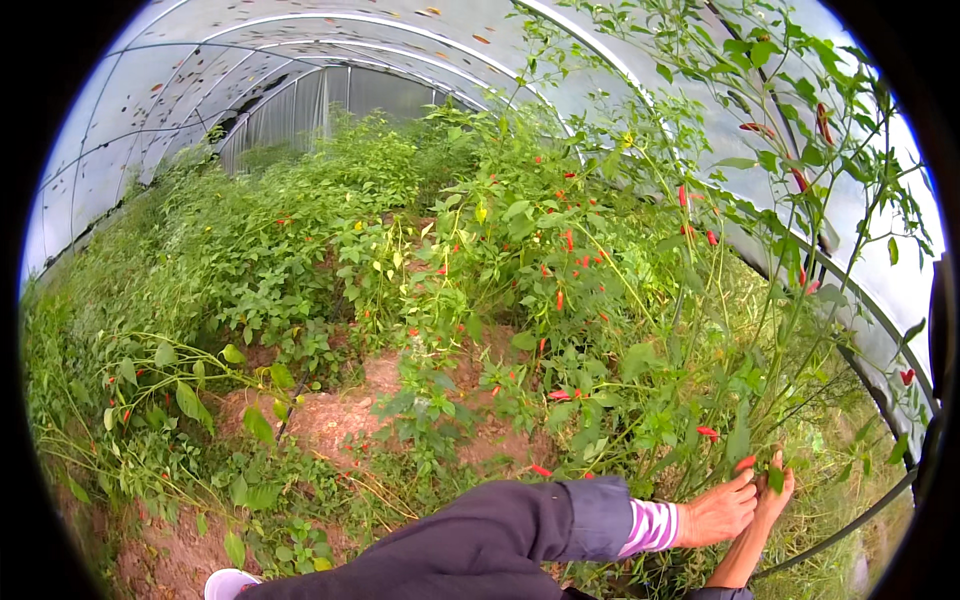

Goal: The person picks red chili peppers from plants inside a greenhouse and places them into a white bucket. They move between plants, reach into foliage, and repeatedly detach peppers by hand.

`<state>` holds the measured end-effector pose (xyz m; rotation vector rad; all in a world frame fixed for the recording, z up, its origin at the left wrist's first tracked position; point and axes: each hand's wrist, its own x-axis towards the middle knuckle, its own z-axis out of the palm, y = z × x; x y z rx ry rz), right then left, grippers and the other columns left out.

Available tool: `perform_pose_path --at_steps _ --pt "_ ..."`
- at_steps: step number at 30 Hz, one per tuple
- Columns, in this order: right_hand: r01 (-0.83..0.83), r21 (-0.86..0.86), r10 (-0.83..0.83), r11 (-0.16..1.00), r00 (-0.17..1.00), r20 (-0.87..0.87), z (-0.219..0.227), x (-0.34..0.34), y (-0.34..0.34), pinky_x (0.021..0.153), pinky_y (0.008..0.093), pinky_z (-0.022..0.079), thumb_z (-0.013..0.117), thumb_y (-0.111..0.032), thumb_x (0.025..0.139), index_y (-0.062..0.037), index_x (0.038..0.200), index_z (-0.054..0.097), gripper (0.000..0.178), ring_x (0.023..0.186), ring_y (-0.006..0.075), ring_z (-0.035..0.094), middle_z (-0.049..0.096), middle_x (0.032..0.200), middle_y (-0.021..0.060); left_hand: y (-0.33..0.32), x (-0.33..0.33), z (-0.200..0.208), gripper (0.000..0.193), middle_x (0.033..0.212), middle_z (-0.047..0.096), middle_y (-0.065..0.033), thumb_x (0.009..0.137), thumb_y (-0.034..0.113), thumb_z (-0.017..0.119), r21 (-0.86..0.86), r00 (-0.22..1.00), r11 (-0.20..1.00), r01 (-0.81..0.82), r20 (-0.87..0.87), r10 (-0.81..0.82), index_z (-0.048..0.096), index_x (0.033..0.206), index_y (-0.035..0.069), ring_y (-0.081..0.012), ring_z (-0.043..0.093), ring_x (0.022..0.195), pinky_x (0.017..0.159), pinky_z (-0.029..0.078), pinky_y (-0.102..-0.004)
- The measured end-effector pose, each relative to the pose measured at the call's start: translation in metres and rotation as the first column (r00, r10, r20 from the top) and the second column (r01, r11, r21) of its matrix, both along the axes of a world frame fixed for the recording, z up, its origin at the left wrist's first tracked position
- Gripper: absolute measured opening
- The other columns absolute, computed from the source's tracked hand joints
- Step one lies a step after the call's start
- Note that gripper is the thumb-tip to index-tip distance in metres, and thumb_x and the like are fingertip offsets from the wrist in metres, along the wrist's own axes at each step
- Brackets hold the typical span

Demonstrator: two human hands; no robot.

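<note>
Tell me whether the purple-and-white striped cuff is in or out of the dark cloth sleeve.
Out: the striped cuff shows between the dark sleeve and the bare left hand.

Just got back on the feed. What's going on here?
Inside an arched tunnel, a person has both bare hands together among pepper plants at the right. The left hand, with a striped cuff, has its fingertips at a red pepper; whether it's still attached can't be told. The right hand is close beside it, fingers by a green leaf. A white container shows at the lower left edge.
</note>
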<state>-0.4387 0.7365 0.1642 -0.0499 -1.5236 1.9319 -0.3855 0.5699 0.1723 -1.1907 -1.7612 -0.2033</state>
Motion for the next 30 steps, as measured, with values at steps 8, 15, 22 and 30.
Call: perform_pose_path --at_steps 8,15,22,30 --pt "0.318 0.594 -0.271 0.739 0.947 -0.17 0.061 0.031 -0.047 0.082 0.036 0.046 0.055 -0.016 0.09 -0.0028 0.119 0.055 0.032 0.095 0.0219 0.06 0.063 0.107 0.0121 -0.05 0.026 0.057 0.019 0.076 0.047 -0.0077 0.087 0.022 0.055 0.334 0.567 0.941 0.056 0.765 -0.306 0.044 0.09 0.007 -0.0222 0.044 0.07 0.076 0.03 -0.0356" --pt "0.058 0.662 -0.082 0.748 0.997 0.004 0.062 -0.018 -0.062 0.062 0.0321 0.041 0.062 -0.018 0.084 0.002 0.104 0.06 0.028 0.067 0.0161 0.048 0.062 0.081 0.0082 -0.083 0.042 0.063 0.032 0.076 0.05 -0.0092 0.094 0.039 0.042 0.283 0.59 0.953 0.104 0.754 -0.288 0.048 0.09 0.007 -0.0265 0.043 0.064 0.072 0.029 -0.0363" --pt "0.31 0.741 -0.102 0.595 0.944 -0.314 0.042 -0.005 -0.041 0.065 0.0332 0.041 0.052 -0.008 0.086 0.0038 0.098 0.057 0.017 0.074 0.0203 0.051 0.052 0.088 0.011 -0.123 0.046 0.067 0.038 0.099 0.046 -0.0132 0.095 0.032 0.039 0.13 0.8 0.991 -0.015 0.596 -0.066 0.062 0.083 0.005 -0.0248 0.041 0.097 0.08 0.03 -0.0404" --pt "0.231 0.839 0.03 0.493 0.959 -0.282 0.033 0.057 -0.079 0.078 0.0341 0.042 0.054 -0.004 0.082 0.0053 0.102 0.054 0.022 0.098 0.0267 0.052 0.049 0.115 0.017 -0.092 0.022 0.084 0.012 0.098 0.046 -0.0193 0.075 0.003 0.053 0.343 0.842 0.928 0.147 0.448 -0.299 0.055 0.082 -0.007 -0.0343 0.052 0.083 0.067 0.045 -0.0394"
